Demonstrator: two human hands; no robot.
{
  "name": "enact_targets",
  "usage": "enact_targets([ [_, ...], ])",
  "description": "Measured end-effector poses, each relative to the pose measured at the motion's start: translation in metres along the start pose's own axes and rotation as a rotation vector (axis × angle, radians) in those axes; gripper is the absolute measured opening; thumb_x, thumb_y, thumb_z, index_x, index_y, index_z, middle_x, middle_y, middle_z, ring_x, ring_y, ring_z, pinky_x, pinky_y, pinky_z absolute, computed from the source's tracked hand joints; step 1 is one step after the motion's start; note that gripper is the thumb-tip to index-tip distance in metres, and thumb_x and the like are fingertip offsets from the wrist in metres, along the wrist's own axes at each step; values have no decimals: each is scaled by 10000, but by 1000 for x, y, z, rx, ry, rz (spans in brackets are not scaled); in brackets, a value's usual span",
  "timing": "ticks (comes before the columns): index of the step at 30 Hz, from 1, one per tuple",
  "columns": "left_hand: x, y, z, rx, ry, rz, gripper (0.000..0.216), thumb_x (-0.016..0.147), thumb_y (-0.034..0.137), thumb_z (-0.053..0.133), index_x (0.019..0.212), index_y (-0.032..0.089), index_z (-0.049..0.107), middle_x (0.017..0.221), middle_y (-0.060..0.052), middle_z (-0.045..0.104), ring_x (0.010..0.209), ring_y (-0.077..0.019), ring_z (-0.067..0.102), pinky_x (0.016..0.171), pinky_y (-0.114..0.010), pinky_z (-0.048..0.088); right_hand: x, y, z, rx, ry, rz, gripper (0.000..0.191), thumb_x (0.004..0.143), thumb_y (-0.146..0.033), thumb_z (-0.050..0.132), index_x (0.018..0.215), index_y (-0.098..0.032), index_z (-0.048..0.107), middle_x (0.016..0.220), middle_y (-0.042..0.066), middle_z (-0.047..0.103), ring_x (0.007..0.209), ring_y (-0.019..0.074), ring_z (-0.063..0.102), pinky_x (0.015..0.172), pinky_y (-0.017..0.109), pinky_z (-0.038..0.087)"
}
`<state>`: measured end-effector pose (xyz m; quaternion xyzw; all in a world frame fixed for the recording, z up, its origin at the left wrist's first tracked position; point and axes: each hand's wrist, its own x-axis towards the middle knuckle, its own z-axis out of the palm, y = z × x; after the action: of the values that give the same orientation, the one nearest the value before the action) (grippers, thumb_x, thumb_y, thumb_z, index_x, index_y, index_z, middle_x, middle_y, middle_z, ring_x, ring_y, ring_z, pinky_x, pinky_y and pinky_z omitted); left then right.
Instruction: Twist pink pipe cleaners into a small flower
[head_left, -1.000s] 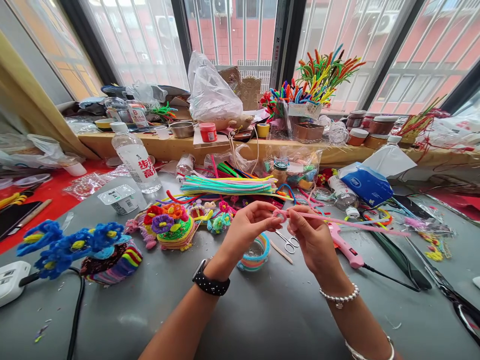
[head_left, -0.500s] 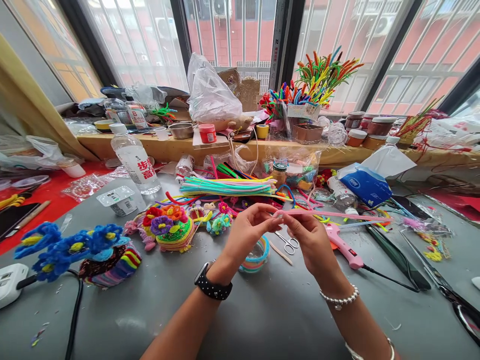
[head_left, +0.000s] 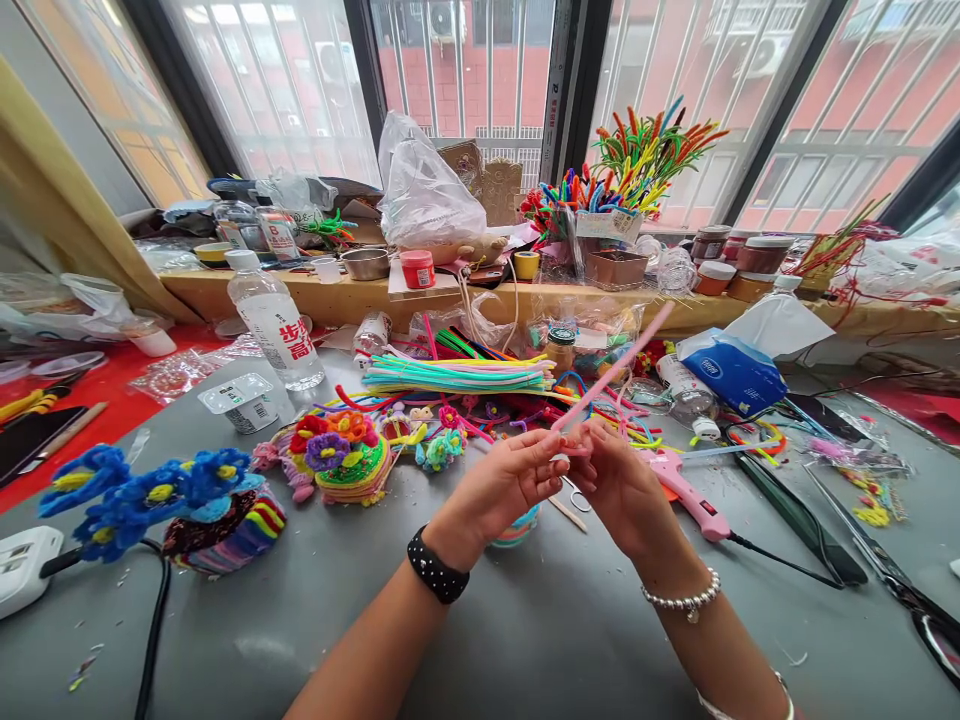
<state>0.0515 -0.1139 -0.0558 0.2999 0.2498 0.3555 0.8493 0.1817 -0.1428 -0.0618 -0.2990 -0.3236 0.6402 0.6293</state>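
Left hand (head_left: 510, 485) and right hand (head_left: 622, 485) pinch the low end of a pink pipe cleaner (head_left: 616, 368) (seemingly light, bendy, best gripped there).

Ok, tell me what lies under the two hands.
Below the left hand a striped ring shows only its lower edge; between it and the right hand peek small scissors and a wooden stick. Their remaining parts are covered. Both hands pinch a pink pipe cleaner.
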Motion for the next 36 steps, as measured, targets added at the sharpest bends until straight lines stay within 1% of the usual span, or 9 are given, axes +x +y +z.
enact_targets([
  [5,-1,2,1,-48,-30,94,200,618,249,751,722,131,628,646,23,542,515,-17,481,450,-110,374,1,4,1,28,76,4,185,646,-300,707,600,-178,576,535,-58,385,472,63,263,416,187,252],
  [9,-2,4,1,75,-180,20,219,670,309,698,675,122,586,450,89,304,364,1,229,348,-121,199,1,7,1,-61,93,-46,153,643,-308,716,662,-187,625,570,-50,447,470,58,274,414,195,249],
  [11,-4,5,2,172,-266,-22,230,717,348,640,681,128,581,396,104,236,334,-10,165,337,-145,156,1,8,0,-118,76,-54,161,658,-327,707,656,-184,633,563,-51,456,466,55,283,418,193,258],
  [13,-6,4,2,267,-326,-29,279,744,407,591,674,137,576,361,102,252,309,-20,170,330,-170,147,1,10,0,-173,62,-46,173,667,-346,700,661,-183,641,557,-48,475,475,59,332,438,193,293],
  [17,-9,3,4,543,-372,-33,419,771,523,503,630,136,584,390,45,410,317,-41,306,337,-203,192,-1,12,-1,-225,19,16,194,663,-369,700,682,-187,636,603,-26,558,530,96,473,500,219,378],
  [20,-10,3,6,675,-383,-41,477,788,543,454,571,137,578,429,9,462,364,-60,372,364,-217,220,-3,10,-1,-211,-13,46,191,687,-378,678,686,-195,624,551,-39,535,479,96,464,474,224,377],
  [28,-11,6,4,507,-488,-29,614,845,530,291,388,165,477,432,-31,433,416,-98,390,443,-279,225,-6,5,-1,-230,-68,-3,211,671,-382,697,659,-183,627,585,-35,526,532,88,463,517,213,377],
  [32,-10,7,5,439,-556,-11,604,818,493,352,319,176,478,371,-43,411,411,-111,404,465,-282,263,-7,4,-2,-271,-79,-20,207,669,-380,699,661,-183,634,593,-33,543,545,90,476,538,217,382],
  [36,-7,4,6,389,-547,37,570,782,480,387,325,167,523,361,-48,429,401,-114,404,435,-273,245,-6,4,-3,-293,-119,-16,181,698,-361,681,697,-183,645,655,-15,598,609,106,529,598,226,410],
])
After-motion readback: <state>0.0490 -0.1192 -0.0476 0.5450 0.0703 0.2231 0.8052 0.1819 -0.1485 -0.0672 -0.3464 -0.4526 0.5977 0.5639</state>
